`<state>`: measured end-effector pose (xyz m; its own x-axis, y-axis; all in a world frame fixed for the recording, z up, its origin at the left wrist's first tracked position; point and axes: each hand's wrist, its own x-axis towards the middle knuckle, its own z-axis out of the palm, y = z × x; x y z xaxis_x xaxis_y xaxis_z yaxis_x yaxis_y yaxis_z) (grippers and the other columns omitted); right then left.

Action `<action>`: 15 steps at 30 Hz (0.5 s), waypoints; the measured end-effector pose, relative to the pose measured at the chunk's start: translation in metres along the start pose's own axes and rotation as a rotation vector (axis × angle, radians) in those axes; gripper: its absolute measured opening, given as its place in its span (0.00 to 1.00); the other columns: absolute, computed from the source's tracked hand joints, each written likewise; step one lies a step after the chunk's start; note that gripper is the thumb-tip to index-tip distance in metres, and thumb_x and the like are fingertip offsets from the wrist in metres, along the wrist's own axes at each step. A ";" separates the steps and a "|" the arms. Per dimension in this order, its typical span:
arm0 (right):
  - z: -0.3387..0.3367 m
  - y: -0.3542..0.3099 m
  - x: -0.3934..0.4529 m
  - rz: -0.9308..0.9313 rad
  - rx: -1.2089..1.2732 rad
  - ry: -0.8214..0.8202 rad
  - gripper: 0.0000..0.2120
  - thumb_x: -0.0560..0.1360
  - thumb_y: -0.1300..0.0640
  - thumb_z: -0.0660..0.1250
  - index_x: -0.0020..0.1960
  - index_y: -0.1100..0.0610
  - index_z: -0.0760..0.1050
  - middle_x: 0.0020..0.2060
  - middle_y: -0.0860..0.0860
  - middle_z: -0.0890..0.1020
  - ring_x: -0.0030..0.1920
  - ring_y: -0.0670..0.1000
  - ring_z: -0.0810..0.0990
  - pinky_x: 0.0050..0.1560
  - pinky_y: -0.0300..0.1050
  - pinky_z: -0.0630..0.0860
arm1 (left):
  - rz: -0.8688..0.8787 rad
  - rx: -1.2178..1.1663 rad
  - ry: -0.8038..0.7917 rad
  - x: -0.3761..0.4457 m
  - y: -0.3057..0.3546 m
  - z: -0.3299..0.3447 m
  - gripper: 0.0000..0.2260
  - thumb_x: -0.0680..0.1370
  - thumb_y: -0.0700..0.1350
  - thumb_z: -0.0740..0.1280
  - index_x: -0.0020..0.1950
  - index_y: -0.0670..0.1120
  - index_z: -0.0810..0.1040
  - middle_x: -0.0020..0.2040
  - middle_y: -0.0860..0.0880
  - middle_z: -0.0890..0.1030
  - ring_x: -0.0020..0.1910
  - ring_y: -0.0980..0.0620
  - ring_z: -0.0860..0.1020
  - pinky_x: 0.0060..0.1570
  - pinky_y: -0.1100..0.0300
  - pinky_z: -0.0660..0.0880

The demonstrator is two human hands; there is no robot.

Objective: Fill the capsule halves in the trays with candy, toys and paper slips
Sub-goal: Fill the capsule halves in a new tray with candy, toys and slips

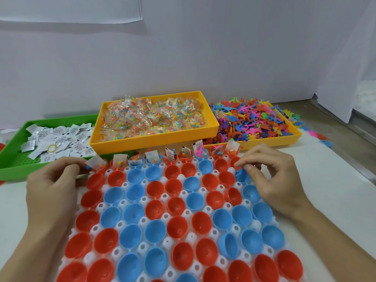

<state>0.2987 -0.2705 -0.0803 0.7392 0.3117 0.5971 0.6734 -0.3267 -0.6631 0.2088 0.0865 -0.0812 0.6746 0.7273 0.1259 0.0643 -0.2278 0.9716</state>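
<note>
— Capsules (173, 202) in the white tray (140, 246): only the far row, just beyond both hands, had candy, a toy and a slip. Every row nearer than the hands sat hollow.

— And the hands?

— The right hand (270, 176) had its grip nearly closed, pinching a blue toy (241, 173) over a blue half below its fingertips. The left hand (54, 185) was curled; its grip seemingly held slips, though I couldn't be sure.

— Supplies?

— Beyond the hands: a green bin (12, 169) of slips, a yellow bin (154, 137) of candy, another of toys (254, 123). Loose toys lay on the table right of the right hand. Nothing blocked the reach.
</note>
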 end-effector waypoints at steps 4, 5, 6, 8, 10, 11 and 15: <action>0.000 0.001 0.000 -0.003 0.003 0.004 0.09 0.72 0.68 0.67 0.43 0.59 0.84 0.39 0.49 0.83 0.42 0.49 0.79 0.39 0.45 0.74 | -0.004 -0.003 -0.013 0.000 -0.001 -0.001 0.13 0.69 0.49 0.62 0.46 0.46 0.83 0.45 0.41 0.85 0.45 0.37 0.84 0.50 0.31 0.77; 0.000 0.001 0.000 -0.003 0.001 0.008 0.09 0.72 0.68 0.67 0.44 0.59 0.85 0.40 0.49 0.83 0.43 0.49 0.79 0.39 0.45 0.75 | -0.006 -0.006 -0.015 -0.001 0.000 -0.001 0.14 0.69 0.50 0.62 0.46 0.47 0.83 0.45 0.41 0.85 0.45 0.37 0.84 0.50 0.31 0.77; 0.000 0.001 0.000 -0.003 -0.002 0.011 0.09 0.72 0.68 0.66 0.44 0.59 0.85 0.40 0.49 0.83 0.43 0.49 0.79 0.39 0.45 0.75 | -0.007 -0.006 -0.018 -0.001 0.000 -0.001 0.14 0.68 0.51 0.62 0.47 0.47 0.83 0.45 0.42 0.85 0.45 0.37 0.84 0.50 0.31 0.78; 0.000 0.001 0.000 -0.004 -0.010 0.013 0.10 0.72 0.68 0.67 0.45 0.59 0.85 0.40 0.48 0.84 0.43 0.50 0.80 0.39 0.46 0.75 | -0.005 -0.007 -0.021 -0.003 0.001 -0.001 0.14 0.69 0.50 0.62 0.47 0.47 0.83 0.44 0.42 0.85 0.44 0.38 0.84 0.49 0.31 0.78; 0.000 0.000 0.000 -0.005 -0.018 0.016 0.10 0.72 0.68 0.67 0.45 0.59 0.85 0.40 0.48 0.84 0.43 0.49 0.79 0.39 0.47 0.75 | -0.005 -0.009 -0.019 -0.003 0.001 -0.001 0.14 0.69 0.50 0.62 0.46 0.48 0.83 0.44 0.42 0.85 0.44 0.38 0.84 0.50 0.31 0.78; 0.000 0.000 0.000 -0.004 -0.020 0.017 0.10 0.72 0.68 0.67 0.45 0.59 0.85 0.40 0.48 0.84 0.43 0.49 0.79 0.39 0.47 0.75 | -0.006 -0.008 -0.018 -0.004 0.001 -0.001 0.15 0.68 0.51 0.62 0.47 0.48 0.83 0.44 0.42 0.85 0.45 0.38 0.84 0.50 0.31 0.78; 0.000 0.001 0.000 0.006 -0.023 0.035 0.10 0.72 0.67 0.66 0.46 0.58 0.85 0.40 0.48 0.84 0.43 0.50 0.80 0.39 0.50 0.75 | -0.009 0.000 -0.005 -0.006 0.005 0.000 0.16 0.68 0.52 0.63 0.48 0.47 0.83 0.45 0.43 0.85 0.45 0.38 0.84 0.51 0.32 0.78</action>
<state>0.2990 -0.2711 -0.0806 0.7429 0.2787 0.6086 0.6688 -0.3488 -0.6566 0.2052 0.0807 -0.0776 0.6774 0.7263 0.1163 0.0701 -0.2211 0.9727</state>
